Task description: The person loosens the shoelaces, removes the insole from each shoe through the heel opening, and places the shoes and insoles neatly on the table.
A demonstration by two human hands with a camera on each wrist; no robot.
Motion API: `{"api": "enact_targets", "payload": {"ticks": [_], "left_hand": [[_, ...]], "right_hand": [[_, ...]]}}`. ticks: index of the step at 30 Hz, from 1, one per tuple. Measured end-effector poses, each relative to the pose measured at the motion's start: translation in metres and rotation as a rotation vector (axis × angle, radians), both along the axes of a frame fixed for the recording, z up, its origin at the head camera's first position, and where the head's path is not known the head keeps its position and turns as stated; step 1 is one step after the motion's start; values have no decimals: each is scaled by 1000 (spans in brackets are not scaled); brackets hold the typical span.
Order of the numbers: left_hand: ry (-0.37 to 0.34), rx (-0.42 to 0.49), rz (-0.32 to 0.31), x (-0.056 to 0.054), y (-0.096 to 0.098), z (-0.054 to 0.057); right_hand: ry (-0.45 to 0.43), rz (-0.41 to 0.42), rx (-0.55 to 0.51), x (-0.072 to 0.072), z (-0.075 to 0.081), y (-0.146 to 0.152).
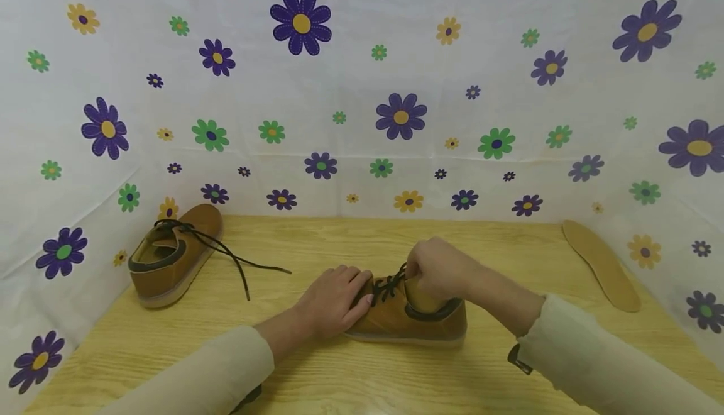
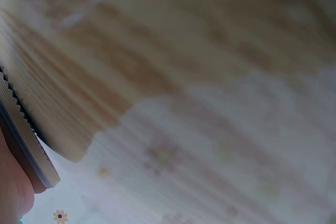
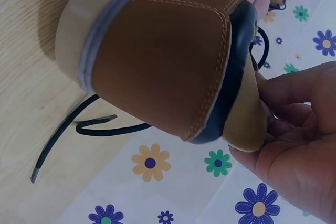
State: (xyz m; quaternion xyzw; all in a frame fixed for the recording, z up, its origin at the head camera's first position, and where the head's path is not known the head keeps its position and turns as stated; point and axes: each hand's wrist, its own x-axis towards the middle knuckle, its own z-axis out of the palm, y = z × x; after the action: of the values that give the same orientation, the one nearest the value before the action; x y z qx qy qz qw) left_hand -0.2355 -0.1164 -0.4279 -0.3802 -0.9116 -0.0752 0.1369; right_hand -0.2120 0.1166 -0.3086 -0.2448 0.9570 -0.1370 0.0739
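Note:
A brown lace-up shoe [image 1: 396,324] with a dark collar and a pale sole sits mid-table, toe to the left. My left hand [image 1: 334,302] grips its toe, fingers over the top and thumb on the near side. At the shoe's opening, my right hand [image 1: 444,270] pinches a tan insole [image 1: 421,295]. The right wrist view shows the rounded end of that insole [image 3: 247,124] poking out past the dark collar [image 3: 228,82], between thumb and fingers; its rest is hidden inside the shoe. Dark laces [image 1: 387,286] cross the front. In the left wrist view, the sole's edge [image 2: 31,135] appears.
Another brown shoe [image 1: 161,283] stands at the back left, its dark laces [image 1: 243,261] trailing onto the wooden table [image 1: 339,377]. A loose tan insole [image 1: 602,267] lies at the right. Flower-printed white cloth [image 1: 351,75] encloses the back and sides.

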Motion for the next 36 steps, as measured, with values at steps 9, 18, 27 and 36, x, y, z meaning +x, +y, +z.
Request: {"api": "enact_targets", "payload": {"ticks": [9, 18, 27, 36], "left_hand": [[1, 3, -8, 0, 2, 0], [10, -18, -3, 0, 2, -2], [23, -9, -2, 0, 2, 1], [7, -9, 2, 1, 2, -1]], "right_hand": [[-3, 9, 12, 0, 5, 8], [-13, 7, 5, -4, 0, 19], [2, -13, 2, -4, 1, 30], [-1, -8, 14, -4, 1, 33]]}}
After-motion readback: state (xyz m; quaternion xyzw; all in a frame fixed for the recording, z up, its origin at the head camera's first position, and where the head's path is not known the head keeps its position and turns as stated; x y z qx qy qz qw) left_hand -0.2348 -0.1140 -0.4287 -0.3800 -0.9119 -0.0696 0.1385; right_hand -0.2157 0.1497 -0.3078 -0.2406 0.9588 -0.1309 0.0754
